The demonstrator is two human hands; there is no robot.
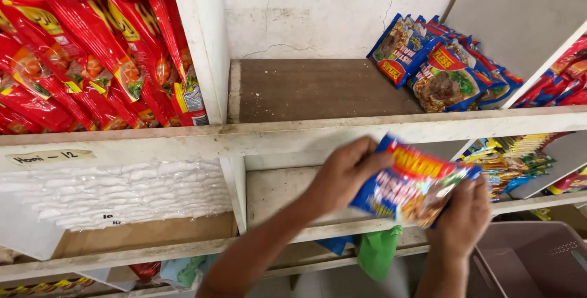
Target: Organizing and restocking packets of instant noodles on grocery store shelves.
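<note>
Both my hands hold a stack of blue, red and yellow snack packets (411,182) in front of the white shelf's front edge (306,132). My left hand (342,172) grips the stack's left side with the fingers over its top. My right hand (465,215) grips its right lower corner. On the brown shelf board (312,90) above, a row of the same blue packets (440,66) leans against the right wall.
Red packets (92,53) fill the upper left compartment. White bagged goods (122,191) lie stacked in the lower left one. Yellow and green packets (513,157) stand at right, red ones (562,78) further right. A green bag (378,250) hangs below; a grey-pink crate (532,261) sits bottom right.
</note>
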